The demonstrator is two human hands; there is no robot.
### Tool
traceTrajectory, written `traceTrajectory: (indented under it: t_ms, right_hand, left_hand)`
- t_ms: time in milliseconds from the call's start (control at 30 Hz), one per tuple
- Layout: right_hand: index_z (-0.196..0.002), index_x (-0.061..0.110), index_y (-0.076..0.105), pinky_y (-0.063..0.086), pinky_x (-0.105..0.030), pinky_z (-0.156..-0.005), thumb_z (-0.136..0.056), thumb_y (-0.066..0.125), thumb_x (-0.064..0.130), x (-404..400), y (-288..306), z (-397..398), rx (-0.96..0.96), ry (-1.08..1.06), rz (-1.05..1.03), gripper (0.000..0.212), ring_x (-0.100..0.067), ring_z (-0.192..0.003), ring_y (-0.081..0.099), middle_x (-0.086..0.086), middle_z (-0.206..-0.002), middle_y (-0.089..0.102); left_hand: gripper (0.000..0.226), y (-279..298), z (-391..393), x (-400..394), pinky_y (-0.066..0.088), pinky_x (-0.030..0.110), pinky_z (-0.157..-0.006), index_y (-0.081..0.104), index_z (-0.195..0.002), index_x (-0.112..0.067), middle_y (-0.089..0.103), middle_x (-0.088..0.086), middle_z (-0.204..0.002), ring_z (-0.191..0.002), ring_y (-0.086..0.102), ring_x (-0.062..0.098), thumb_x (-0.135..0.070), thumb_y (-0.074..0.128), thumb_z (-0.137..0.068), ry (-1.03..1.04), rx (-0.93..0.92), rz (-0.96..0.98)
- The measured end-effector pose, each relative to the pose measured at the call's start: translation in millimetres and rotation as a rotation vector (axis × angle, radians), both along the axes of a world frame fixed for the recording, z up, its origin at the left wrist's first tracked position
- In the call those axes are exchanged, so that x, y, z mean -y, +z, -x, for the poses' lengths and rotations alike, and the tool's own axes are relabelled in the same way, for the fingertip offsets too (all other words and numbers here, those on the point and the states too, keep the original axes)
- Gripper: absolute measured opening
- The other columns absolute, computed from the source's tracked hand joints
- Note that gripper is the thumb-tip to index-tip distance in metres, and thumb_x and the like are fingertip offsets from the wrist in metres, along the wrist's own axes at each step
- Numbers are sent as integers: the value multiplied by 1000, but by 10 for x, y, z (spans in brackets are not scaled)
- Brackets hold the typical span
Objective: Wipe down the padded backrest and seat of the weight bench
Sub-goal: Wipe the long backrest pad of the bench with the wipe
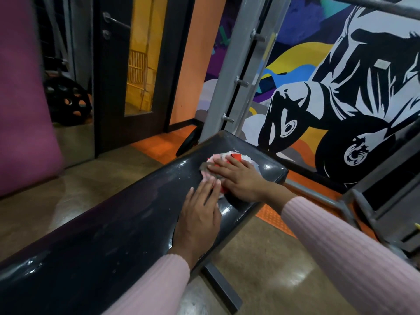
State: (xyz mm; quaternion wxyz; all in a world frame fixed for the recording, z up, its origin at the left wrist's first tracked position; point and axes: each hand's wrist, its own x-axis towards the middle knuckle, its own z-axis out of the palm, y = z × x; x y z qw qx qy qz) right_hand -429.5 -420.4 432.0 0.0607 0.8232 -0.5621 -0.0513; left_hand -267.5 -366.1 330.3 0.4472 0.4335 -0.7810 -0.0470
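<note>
The black padded surface (118,223) of the weight bench is running diagonally across your view, glossy and speckled. Your right hand (238,176) is pressing flat, fingers straight and together, on a red, white and pink cloth (221,158) lying near the far end. Your left hand (200,210) is resting flat just beside it, fingers straight, fingertips touching the cloth's edge.

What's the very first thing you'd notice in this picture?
Probably the big black-and-white figure in the bright mural on the wall at right. Next, in the middle, two hands in pink sleeves on the shiny black bench pad: the right hand presses flat on a red, pink and white cloth near the pad's far end, and the left hand rests flat beside it.
</note>
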Motion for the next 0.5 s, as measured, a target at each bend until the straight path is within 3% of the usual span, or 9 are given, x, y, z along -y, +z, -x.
traceTrajectory:
  t_ms: [100, 300, 400, 500]
  right_hand:
    - [-145, 52, 10, -3, -38, -116, -97, 26, 44, -175, 67, 274, 37, 76, -54, 51, -8, -147, -5, 20, -159, 4]
    - [-149, 44, 15, 2, -45, -119, -102, 26, 42, 247, 125, 1, 18, -186, 37, 48, -19, -149, 3, 14, -161, 8]
    - [-150, 41, 12, 2, -50, -118, -102, 23, 44, 221, 29, -264, -38, -109, 5, 50, -21, -149, -1, 10, -162, 4]
    - [-150, 43, 10, 0, -45, -118, -95, 16, 48, -95, -26, -126, -44, 35, 6, 55, -14, -148, -4, 13, -161, 2]
  left_hand:
    - [52, -4, 0, 3, 26, 43, -114, 34, -145, -13, 34, 5, -152, -142, 26, 18, -24, 24, -95, 5, 26, -8]
    - [52, 21, -2, -18, 34, 47, -110, 45, -138, -8, 44, 9, -145, -138, 36, 22, -25, 23, -94, 29, 56, -10]
    - [52, 32, -5, -28, 33, 45, -111, 45, -138, -9, 45, 9, -144, -137, 37, 21, -23, 24, -93, 33, 13, -17]
    - [52, 35, -15, -53, 30, 44, -112, 41, -140, -9, 43, 10, -145, -138, 35, 22, -21, 25, -93, 14, -14, -5]
